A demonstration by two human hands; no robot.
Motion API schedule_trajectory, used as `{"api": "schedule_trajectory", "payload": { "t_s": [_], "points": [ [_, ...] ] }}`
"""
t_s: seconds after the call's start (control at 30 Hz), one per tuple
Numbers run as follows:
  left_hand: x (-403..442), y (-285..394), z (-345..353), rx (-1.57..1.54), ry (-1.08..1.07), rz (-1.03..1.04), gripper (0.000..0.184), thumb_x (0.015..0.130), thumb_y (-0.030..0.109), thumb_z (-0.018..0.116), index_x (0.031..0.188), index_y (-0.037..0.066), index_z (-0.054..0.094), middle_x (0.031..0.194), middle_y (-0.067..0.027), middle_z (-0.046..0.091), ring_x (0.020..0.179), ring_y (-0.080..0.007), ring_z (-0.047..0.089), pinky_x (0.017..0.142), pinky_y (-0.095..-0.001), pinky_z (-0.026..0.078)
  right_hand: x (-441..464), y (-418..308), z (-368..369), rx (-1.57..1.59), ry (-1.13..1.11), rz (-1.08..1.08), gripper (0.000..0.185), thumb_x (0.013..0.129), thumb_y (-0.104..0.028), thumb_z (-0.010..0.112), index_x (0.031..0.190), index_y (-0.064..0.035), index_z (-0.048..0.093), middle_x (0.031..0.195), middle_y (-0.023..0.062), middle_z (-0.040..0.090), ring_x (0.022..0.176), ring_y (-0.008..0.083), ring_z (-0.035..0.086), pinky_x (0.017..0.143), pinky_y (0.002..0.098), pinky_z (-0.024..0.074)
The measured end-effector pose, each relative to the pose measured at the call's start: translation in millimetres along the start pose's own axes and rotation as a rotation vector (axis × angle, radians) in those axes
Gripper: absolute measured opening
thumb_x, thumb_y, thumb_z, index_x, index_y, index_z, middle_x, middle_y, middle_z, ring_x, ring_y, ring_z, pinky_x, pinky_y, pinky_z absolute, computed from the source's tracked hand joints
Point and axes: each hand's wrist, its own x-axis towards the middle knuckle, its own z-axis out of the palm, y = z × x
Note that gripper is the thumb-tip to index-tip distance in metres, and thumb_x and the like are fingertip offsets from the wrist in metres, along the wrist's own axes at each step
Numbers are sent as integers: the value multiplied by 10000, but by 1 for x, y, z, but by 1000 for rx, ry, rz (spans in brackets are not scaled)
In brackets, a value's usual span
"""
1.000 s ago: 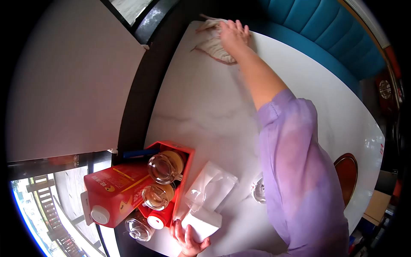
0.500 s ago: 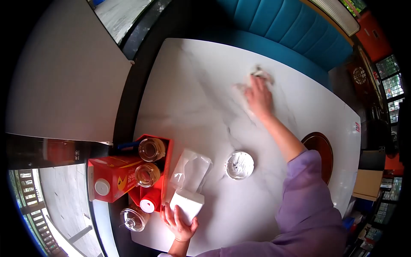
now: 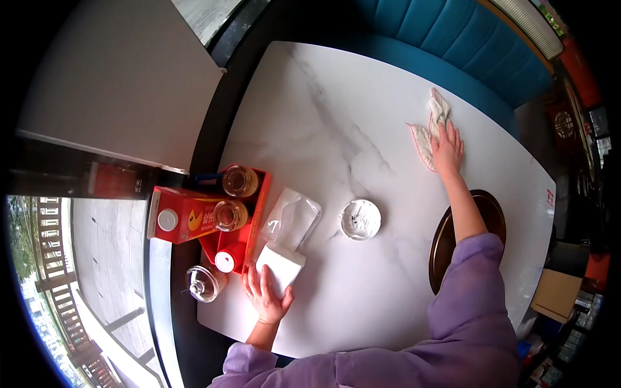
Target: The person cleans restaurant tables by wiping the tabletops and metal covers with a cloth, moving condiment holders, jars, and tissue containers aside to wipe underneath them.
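Note:
My right hand [image 3: 447, 150] presses on a whitish cloth [image 3: 424, 143] with a pink edge, near the table's far right side. The cloth sticks out ahead of the fingers and to their left. At the near left, my left hand [image 3: 265, 299] rests against the near end of a white stack of napkins [image 3: 282, 264], its fingers apart and its thumb by the right corner. Clear plastic wrapping [image 3: 292, 216] extends from the stack's far end. A round white dish [image 3: 360, 219] with dark marks inside stands between my hands.
A red caddy [image 3: 261, 210] on the left holds glass jars [image 3: 240, 181] and a red-lidded container [image 3: 229, 258]. Beside it are a red carton [image 3: 184, 215] and a lidded glass jar [image 3: 206, 283]. A dark round plate [image 3: 445, 249] lies under my right forearm. A teal bench [image 3: 446, 39] borders the far side.
My right hand has moved right with the cloth, which now lies more spread out. My left hand stays by the napkin stack. The view has shifted, showing more of the dark round plate.

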Motion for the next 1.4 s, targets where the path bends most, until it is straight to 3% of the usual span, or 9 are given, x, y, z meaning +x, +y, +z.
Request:
{"api": "schedule_trajectory", "payload": {
  "t_s": [0.1, 0.33, 0.43, 0.57, 0.67, 0.77, 1.07, 1.23, 1.4],
  "points": [
    [2, 3, -4, -3, -5, -16, 753, 721, 384, 644, 1329, 17, 392, 1364, -269, 346, 1228, -461, 324, 1025, -549, 254, -61, -51, -65, 716, -117, -428, 660, 798, -308, 679, 1338, -51, 401, 1378, 197, 391, 1279, 359, 365, 1045, 427, 312],
    [4, 4, -6, -37, 6, -23, 733, 701, 365, 661, 1307, 31, 417, 1362, -255, 353, 1218, -436, 346, 1018, -539, 264, -152, -160, -117, 523, -369, -828, 903, 655, -338, 773, 1407, -136, 317, 1455, 125, 277, 1338, 372, 262, 1081, 540, 222],
    [4, 3, -9, -44, -2, -36, 736, 699, 369, 664, 1306, 36, 418, 1365, -255, 343, 1210, -436, 351, 1017, -540, 265, -143, -194, -128, 440, -291, -1000, 747, 702, -228, 717, 1368, -138, 389, 1440, 128, 299, 1327, 362, 288, 1077, 540, 232],
    [6, 4, -13, -55, -6, -44, 762, 688, 391, 680, 1308, 36, 416, 1358, -251, 346, 1209, -432, 352, 1014, -540, 268, -138, -213, -96, 447, -141, -1199, 263, 715, -97, 651, 969, -90, 585, 1316, 105, 454, 1210, 308, 437, 988, 437, 382],
    [9, 4, -20, -98, -54, -40, 797, 644, 404, 717, 1298, 51, 432, 1372, -225, 343, 1175, -399, 381, 992, -513, 292, -109, -210, -104, 570, -79, -1179, 100, 761, -72, 537, 859, -75, 556, 1035, 60, 580, 1058, 264, 542, 765, 355, 509],
    [10, 3, -26, -100, -125, -62, 819, 606, 363, 744, 1301, 61, 433, 1371, -220, 348, 1172, -396, 384, 965, -495, 311, -53, -199, -118, 563, 16, -937, 175, 757, 0, 553, 925, -49, 568, 1017, 77, 595, 992, 271, 572, 770, 368, 509],
    [30, 34, -34, -283, -13, 3, 749, 620, 254, 766, 1274, 64, 453, 1345, -253, 350, 1127, -409, 406, 930, -519, 335, 28, -290, -104, 677, 100, -914, 429, 765, -17, 630, 1170, -110, 520, 1264, 114, 507, 1140, 292, 516, 863, 370, 486],
    [123, 84, -30, -304, 126, 88, 743, 668, 277, 745, 1300, 61, 419, 1359, -250, 322, 1145, -416, 375, 969, -521, 292, 7, -220, -108, 879, 195, -650, 536, 770, -27, 630, 1273, -101, 461, 1271, 152, 501, 1149, 328, 506, 916, 375, 452],
    [262, 108, 20, -144, 225, 44, 738, 712, 315, 700, 1350, 154, 367, 1352, -199, 343, 1221, -382, 343, 1060, -578, 177, -49, -105, -95, 925, -24, -201, 411, 834, -40, 577, 1235, -79, 496, 1131, 111, 605, 816, 191, 631, 741, 316, 508]
  ]
}}
